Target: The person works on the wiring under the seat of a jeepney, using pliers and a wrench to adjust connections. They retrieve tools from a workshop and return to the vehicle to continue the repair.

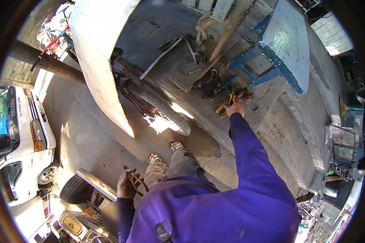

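Observation:
Low at my left side, my left hand (pixel 126 186) is closed around a pair of pliers (pixel 137 182) with yellow handles and dark jaws. My right arm stretches forward to the concrete ledge, where my right hand (pixel 235 108) grips at a yellow-handled hand tool (pixel 224 108); its jaws are hard to make out. Just beyond that hand lies a small red and dark tool (pixel 244 95). A blue-handled tool (pixel 227 83) and a coil of black cable (pixel 209 90) rest to its far left.
A blue and white wooden bench (pixel 284 44) stands on the ledge at the right. A bicycle tyre (pixel 162 105) lies ahead of my feet, beside a large pale panel (pixel 97 52). White vehicles (pixel 24 141) are parked at the left. Concrete steps (pixel 288 133) run along the right.

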{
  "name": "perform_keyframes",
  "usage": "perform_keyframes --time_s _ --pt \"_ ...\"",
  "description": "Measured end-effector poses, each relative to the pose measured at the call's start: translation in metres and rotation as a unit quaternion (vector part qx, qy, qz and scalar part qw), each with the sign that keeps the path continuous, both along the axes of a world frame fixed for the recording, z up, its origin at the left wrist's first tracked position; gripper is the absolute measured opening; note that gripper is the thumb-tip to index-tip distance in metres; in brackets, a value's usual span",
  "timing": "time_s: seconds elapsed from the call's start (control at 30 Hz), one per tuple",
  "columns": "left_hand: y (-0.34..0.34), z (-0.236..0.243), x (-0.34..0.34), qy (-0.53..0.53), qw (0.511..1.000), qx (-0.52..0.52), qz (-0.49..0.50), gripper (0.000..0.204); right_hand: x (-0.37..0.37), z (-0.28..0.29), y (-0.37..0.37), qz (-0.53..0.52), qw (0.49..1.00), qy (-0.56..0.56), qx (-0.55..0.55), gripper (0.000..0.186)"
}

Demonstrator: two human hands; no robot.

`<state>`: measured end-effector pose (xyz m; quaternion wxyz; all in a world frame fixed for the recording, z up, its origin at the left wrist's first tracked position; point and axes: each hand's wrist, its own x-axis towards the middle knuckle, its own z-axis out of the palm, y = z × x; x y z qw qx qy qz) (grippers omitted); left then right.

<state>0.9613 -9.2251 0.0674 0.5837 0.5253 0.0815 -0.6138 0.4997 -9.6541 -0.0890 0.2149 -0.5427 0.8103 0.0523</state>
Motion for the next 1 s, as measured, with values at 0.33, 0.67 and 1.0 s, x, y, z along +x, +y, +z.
perform_keyframes --time_s 0.33,0.67,1.0 --pt "-0.133 -0.023 -0.032 0.098 0.98 -0.129 -0.117 0.028 0.087 0.111 0.131 -0.053 0.792 -0.608 0.006 0.027" --pt "-0.15 -0.03 -0.038 0.121 0.985 -0.127 -0.005 0.03 0.212 0.207 0.159 0.595 0.704 -0.358 0.149 0.057" --pt "0.051 -0.018 -0.017 0.026 0.995 0.0 0.101 0.028 0.152 0.036 -0.163 0.359 0.908 0.015 -0.216 0.091"
